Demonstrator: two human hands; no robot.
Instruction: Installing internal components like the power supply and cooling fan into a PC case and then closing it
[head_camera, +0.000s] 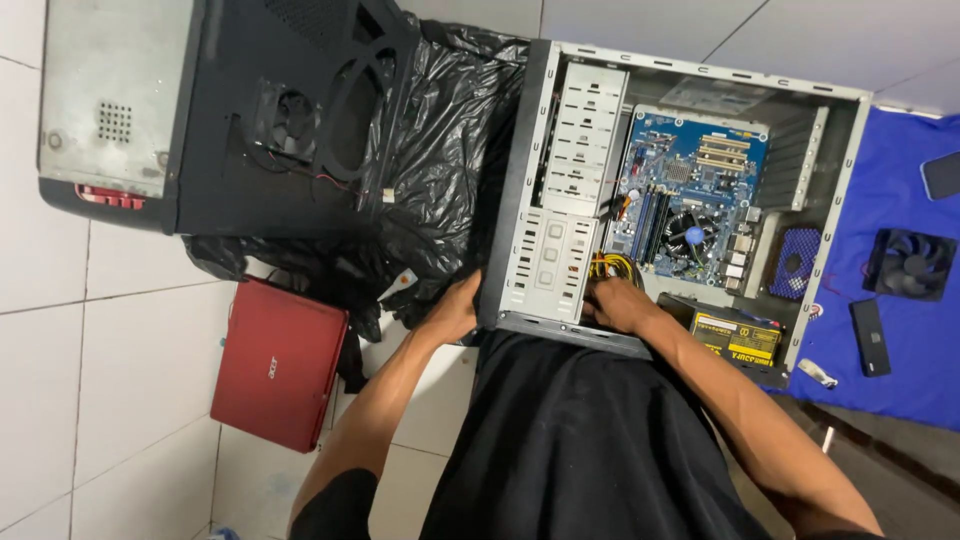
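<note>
An open computer case lies on its side on the tiled floor, its blue motherboard with a round cooler fan facing up. My left hand grips the case's near front corner from outside. My right hand reaches inside the case at the near end, fingers on a bundle of yellow and black cables beside the grey drive cage. A black power supply with a yellow label sits in the case just right of that hand. My black shirt hides the case's nearest edge.
A second black case lies on a black plastic bag to the left. A closed red laptop rests on the tiles. On a blue mat to the right lie a loose black fan, a small black box and a phone.
</note>
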